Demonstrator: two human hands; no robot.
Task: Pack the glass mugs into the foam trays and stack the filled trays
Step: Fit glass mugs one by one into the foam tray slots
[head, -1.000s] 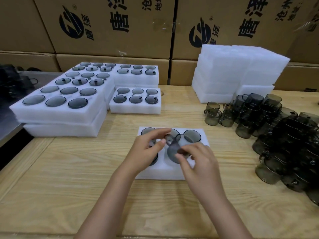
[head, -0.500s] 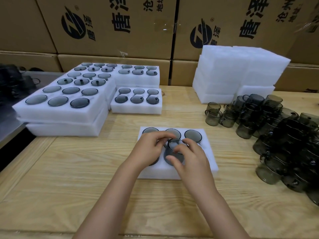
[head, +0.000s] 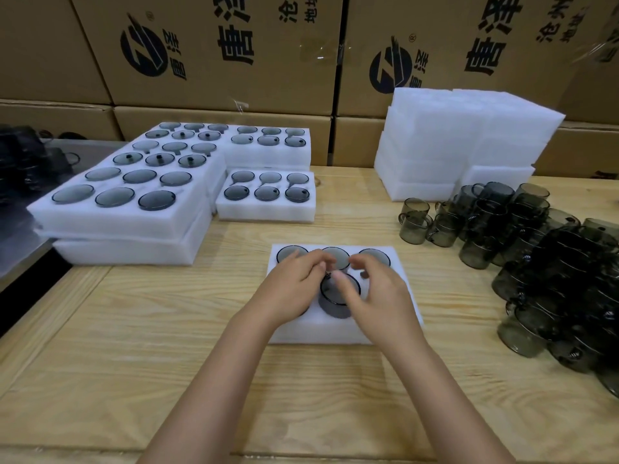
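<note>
**A:** Only the head camera here. Where's the mug?

**B:** Right below both sets of fingertips, in the middle front pocket of the foam tray. Its axis is upright, with the mouth up. It stands proud of the foam, so I'd judge it not fully seated.

**A:** And the hands?

**B:** The left hand has its fingers curled, with the tips bunched at the mug's far rim. Blur hides whether they pinch it. On the right hand the fingers arch apart from the thumb above the rim, with nothing between them.

**A:** So the next move?

**B:** Probably a straight press down. The mug lies under the fingers, not off to either side, and both hands are equally near.

**A:** What else is in the tray?

**B:** Just beyond the fingertips, three seated mugs fill the back row. The front pockets beneath each palm are hidden.

**A:** And elsewhere on the worktop?

**B:** Well left of the left fingers are the filled trays, some of them stacked. Right of the right fingers are the loose mugs, so that hand is nearer to them. Beyond those is the empty foam stack.
</note>
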